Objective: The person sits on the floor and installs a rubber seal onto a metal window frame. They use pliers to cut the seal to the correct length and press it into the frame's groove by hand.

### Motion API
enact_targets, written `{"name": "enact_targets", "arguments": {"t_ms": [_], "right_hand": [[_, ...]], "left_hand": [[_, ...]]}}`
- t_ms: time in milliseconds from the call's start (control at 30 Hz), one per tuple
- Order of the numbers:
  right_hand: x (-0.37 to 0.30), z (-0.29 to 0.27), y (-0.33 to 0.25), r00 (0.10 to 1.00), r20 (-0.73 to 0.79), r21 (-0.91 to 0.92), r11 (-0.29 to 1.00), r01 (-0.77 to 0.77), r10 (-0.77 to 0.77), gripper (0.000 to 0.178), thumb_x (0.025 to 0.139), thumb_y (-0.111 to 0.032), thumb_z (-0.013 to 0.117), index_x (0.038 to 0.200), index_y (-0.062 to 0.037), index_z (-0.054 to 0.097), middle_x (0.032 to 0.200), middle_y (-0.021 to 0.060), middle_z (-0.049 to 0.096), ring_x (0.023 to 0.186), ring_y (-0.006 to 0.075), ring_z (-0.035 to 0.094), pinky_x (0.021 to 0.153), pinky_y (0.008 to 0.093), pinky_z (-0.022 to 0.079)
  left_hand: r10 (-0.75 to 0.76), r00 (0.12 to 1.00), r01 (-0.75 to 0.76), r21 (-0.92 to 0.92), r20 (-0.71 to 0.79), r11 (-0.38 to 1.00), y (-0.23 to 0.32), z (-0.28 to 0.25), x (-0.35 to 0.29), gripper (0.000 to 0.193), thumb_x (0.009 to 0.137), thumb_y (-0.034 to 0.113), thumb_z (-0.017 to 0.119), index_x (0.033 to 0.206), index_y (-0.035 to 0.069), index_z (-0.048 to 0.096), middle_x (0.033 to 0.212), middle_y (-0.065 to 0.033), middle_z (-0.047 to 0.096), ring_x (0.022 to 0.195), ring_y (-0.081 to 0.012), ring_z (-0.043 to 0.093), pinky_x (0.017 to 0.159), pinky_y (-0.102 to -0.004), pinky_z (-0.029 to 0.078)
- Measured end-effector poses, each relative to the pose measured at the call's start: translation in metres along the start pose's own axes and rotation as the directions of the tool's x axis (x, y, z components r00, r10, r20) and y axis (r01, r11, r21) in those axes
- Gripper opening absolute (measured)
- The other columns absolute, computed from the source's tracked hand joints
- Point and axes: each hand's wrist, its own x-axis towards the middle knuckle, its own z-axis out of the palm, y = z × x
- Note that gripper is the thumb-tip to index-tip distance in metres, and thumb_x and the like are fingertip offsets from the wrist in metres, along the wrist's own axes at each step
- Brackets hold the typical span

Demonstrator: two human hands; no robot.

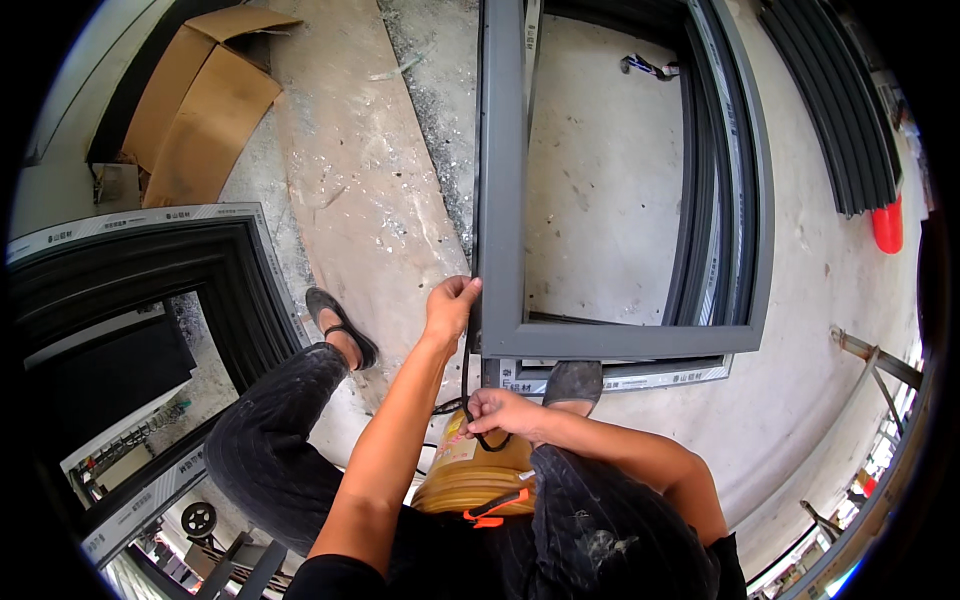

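A grey metal window frame (507,220) stands in front of me, on top of other frames with white printed film. A thin black rubber strip (465,372) runs down along its left edge and hangs below the near corner. My left hand (453,306) pinches the strip against the frame's left side near that corner. Lower down, my right hand (502,415) grips the same strip between thumb and fingers, and its loose end curls over a yellow bucket (470,485) between my legs. An orange-and-black hand tool (497,508) lies on the bucket.
More dark frames (225,270) stand at the left by my knee. An opened cardboard box (205,110) lies far left, beside a dusty cardboard sheet (350,140) on the floor. Dark profiles (835,110) and a red cylinder (886,228) are far right. A small tool (650,68) lies inside the frame opening.
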Motion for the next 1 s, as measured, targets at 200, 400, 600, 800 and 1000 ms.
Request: {"name": "enact_targets", "arguments": {"t_ms": [200, 400, 600, 800, 1000], "right_hand": [[-0.007, 0.002, -0.003, 0.998, -0.029, 0.021, 0.999, -0.048, 0.048, 0.019, 0.088, 0.001, 0.058, 0.100, -0.0030, 0.043, 0.102, 0.0178, 0.068, 0.090, 0.0196, 0.067, 0.072, 0.0259, 0.050], [0.003, -0.001, 0.002, 0.997, -0.070, -0.041, 0.998, -0.040, 0.037, 0.022, 0.089, 0.002, 0.055, 0.106, -0.0013, 0.041, 0.103, 0.0181, 0.067, 0.091, 0.0208, 0.067, 0.072, 0.0284, 0.051], [0.003, -0.004, 0.004, 0.994, -0.088, 0.014, 0.998, -0.059, 0.060, 0.025, 0.090, 0.001, 0.055, 0.109, -0.0019, 0.040, 0.106, 0.0183, 0.066, 0.092, 0.0218, 0.067, 0.073, 0.0287, 0.051], [0.003, -0.005, 0.002, 0.994, -0.086, -0.006, 0.997, -0.072, 0.072, 0.025, 0.089, 0.000, 0.055, 0.109, -0.0024, 0.040, 0.105, 0.0168, 0.067, 0.094, 0.0208, 0.066, 0.073, 0.0277, 0.049], [0.007, 0.003, 0.000, 0.992, -0.101, 0.006, 0.997, -0.078, 0.078, 0.022, 0.089, 0.001, 0.055, 0.106, -0.0013, 0.042, 0.105, 0.0160, 0.067, 0.096, 0.0208, 0.066, 0.074, 0.0280, 0.051]], "left_hand": [[-0.074, 0.993, 0.086, -0.129, 0.094, 0.988, 0.003, -0.008, -0.024, 0.022, 0.096, 0.024, 0.058, 0.091, 0.004, 0.065, 0.074, 0.0026, 0.060, 0.063, -0.0072, 0.051, 0.058, -0.0240, 0.042], [0.036, 0.999, -0.036, 0.005, -0.006, 0.999, -0.016, -0.001, -0.020, 0.022, 0.096, 0.023, 0.058, 0.092, 0.002, 0.064, 0.074, 0.0027, 0.060, 0.063, -0.0068, 0.050, 0.057, -0.0238, 0.041], [-0.047, 0.997, 0.050, -0.046, 0.063, 0.998, -0.032, -0.015, -0.035, 0.022, 0.096, 0.023, 0.058, 0.094, 0.002, 0.063, 0.079, 0.0020, 0.061, 0.068, -0.0078, 0.052, 0.063, -0.0245, 0.044], [-0.123, 0.989, 0.137, -0.195, 0.082, 0.971, -0.027, -0.008, -0.043, 0.020, 0.093, 0.022, 0.062, 0.094, 0.002, 0.065, 0.077, 0.0013, 0.061, 0.071, -0.0072, 0.052, 0.064, -0.0239, 0.043], [-0.072, 0.997, 0.070, -0.105, -0.016, 0.992, -0.053, -0.011, -0.044, 0.021, 0.092, 0.021, 0.064, 0.096, 0.000, 0.065, 0.079, -0.0001, 0.062, 0.069, -0.0087, 0.053, 0.064, -0.0245, 0.046]]}}
